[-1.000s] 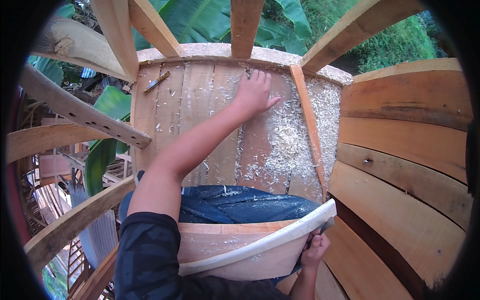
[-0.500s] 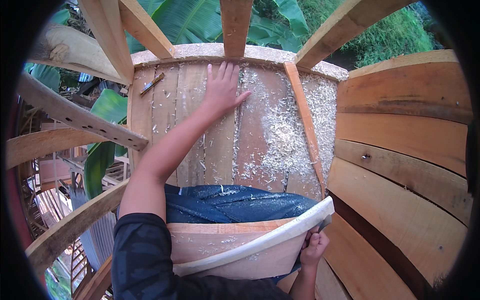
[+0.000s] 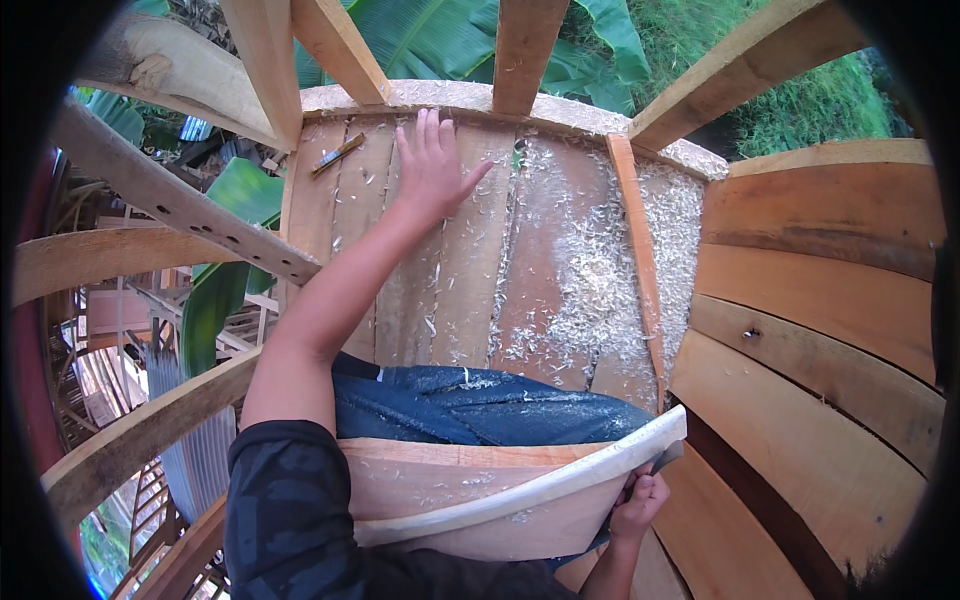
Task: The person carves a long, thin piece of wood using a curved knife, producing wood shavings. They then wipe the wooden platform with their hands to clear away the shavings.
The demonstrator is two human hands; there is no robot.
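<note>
My left hand [image 3: 430,165] is at the far end of the plank floor [image 3: 395,280], fingers stretched out and thumb spread, with nothing in it. Its fingertips come close to the curved far rail. Across my lap lies a wide pinkish wooden board [image 3: 560,515] with a whitish curved strip [image 3: 540,484] along it. At the board's right end, my right hand [image 3: 640,503] is closed. A dark flat piece [image 3: 668,455] sticks up from its fingers; most of that piece is hidden, so I cannot tell what it is.
Pale wood shavings [image 3: 600,275] cover the floor at right, around a narrow orange-brown batten [image 3: 637,250]. A slim brownish tool [image 3: 338,154] lies at far left. Upright posts [image 3: 528,55] stand along the far rail [image 3: 450,97]. A curved plank wall [image 3: 810,270] rises at right.
My left hand has slid left across the planks, away from the middle post. The whole view has shifted slightly. My right hand stays at the board's right end.
</note>
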